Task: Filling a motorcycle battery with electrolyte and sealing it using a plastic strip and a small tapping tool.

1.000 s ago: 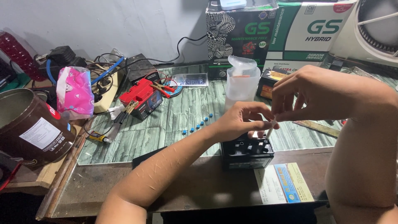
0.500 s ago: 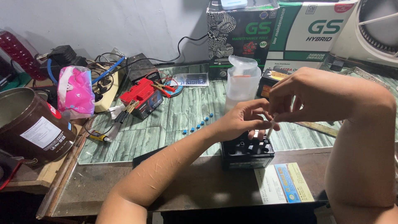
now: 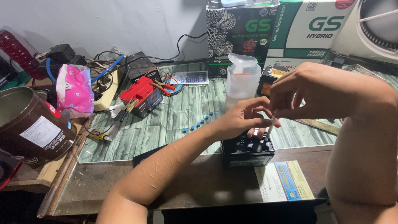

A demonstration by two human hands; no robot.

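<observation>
A small black battery (image 3: 247, 150) sits on the table near its front edge. My right hand (image 3: 290, 93) pinches a thin clear tube (image 3: 270, 126) that points down into the battery's top at the right. My left hand (image 3: 242, 118) hovers over the battery with fingers curled, its fingertips touching the same tube. Several small blue caps (image 3: 198, 123) lie in a row on the green mat to the left of the battery. A clear plastic jug (image 3: 242, 81) stands just behind my hands.
A red charger with clips (image 3: 143, 94), tangled cables, a pink tissue pack (image 3: 75, 89) and a brown tin (image 3: 27, 124) crowd the left. Green and white cartons (image 3: 273, 29) line the back wall. A fan (image 3: 377, 25) is at the right, a printed leaflet (image 3: 284, 182) in front.
My hands have shifted slightly above the battery; the right hand stays on the tube and the left fingers have closed in towards it.
</observation>
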